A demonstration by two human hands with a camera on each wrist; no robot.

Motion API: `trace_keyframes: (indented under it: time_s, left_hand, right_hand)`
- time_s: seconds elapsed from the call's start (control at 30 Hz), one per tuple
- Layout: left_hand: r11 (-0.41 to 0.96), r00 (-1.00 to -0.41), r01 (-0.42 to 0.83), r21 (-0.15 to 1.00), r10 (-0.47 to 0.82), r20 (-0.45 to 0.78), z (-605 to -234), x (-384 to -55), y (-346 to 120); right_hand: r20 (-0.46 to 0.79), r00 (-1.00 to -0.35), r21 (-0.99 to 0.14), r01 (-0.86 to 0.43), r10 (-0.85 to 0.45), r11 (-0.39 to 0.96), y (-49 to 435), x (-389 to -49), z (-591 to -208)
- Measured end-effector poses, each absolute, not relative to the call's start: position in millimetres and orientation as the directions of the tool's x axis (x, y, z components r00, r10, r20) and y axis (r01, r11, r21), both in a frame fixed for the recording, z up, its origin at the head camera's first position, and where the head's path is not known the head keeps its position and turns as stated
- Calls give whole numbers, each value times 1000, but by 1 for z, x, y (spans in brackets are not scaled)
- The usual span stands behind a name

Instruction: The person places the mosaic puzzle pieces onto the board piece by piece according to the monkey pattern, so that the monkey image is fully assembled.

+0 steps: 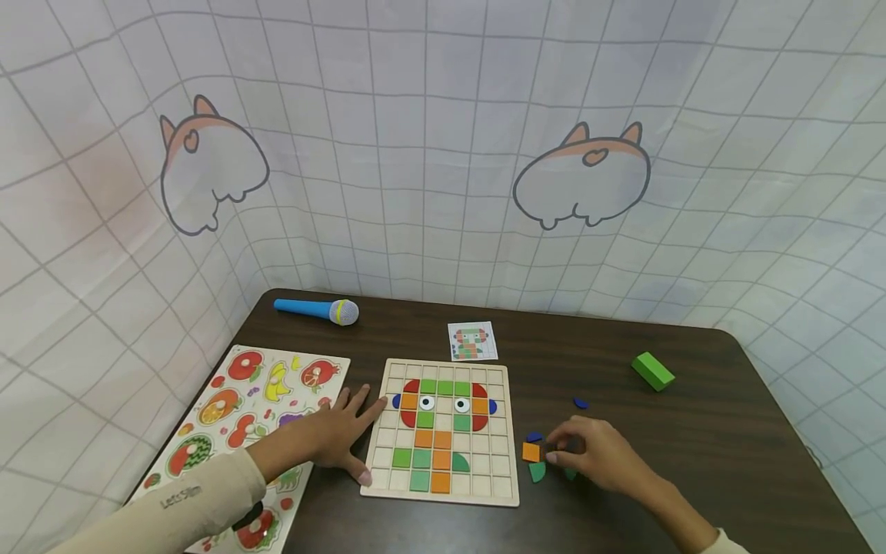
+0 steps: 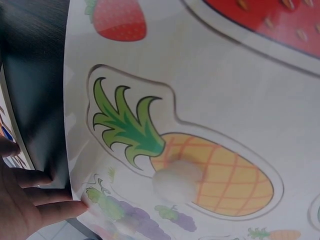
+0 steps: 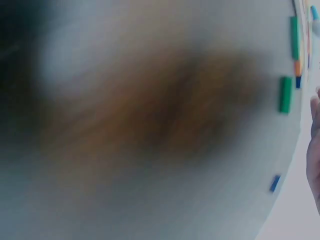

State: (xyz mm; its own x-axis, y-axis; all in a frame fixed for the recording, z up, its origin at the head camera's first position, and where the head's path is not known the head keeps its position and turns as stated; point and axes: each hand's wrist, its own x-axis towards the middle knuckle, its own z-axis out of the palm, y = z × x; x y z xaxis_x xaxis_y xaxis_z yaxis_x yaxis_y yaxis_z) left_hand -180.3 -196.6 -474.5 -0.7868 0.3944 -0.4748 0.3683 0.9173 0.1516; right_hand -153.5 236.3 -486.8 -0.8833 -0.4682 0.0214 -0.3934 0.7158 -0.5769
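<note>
My left hand [image 1: 346, 431], fingers spread, rests at the left edge of a wooden grid board [image 1: 477, 498]. Coloured tiles on the board form a face with white eyes [image 1: 427, 402], red corner pieces and blue ears, above a body of orange and green pieces. My right hand [image 1: 595, 450] is over the loose tiles right of the board, fingers bent and thumb tip close to the index finger. By its fingertips are an orange square tile [image 1: 531, 452], a blue tile [image 1: 534, 437] and a green quarter-round tile [image 1: 537, 472]. I cannot tell whether it pinches a tile.
A fruit puzzle board [image 1: 228, 431] lies at the left, under my left forearm. A picture card [image 1: 473, 341] lies behind the grid board. Farther back is a blue toy microphone [image 1: 314, 310]. A green block [image 1: 653, 371] and another blue tile [image 1: 581, 403] are on the right side.
</note>
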Motion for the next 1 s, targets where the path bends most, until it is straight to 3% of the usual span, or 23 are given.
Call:
trace_keyframes:
  time_s: [0.2,0.53,1.0]
  left_hand:
    - [915,-788,371,159,401,-468,-475,-180,-198]
    - [913,-784,377,159,405,-470,-474,-180,-198]
    - [911,-786,377,166,409,-463,-472,-178,-197]
  right_hand:
    - [-14,-925,-479,-326,-379,815,255,-140,-490]
    - [-52,-939,-453,-281,-340,846,261,-133,-496]
    - [-71,-923,-552,-280,-378,786,260,-131,-499]
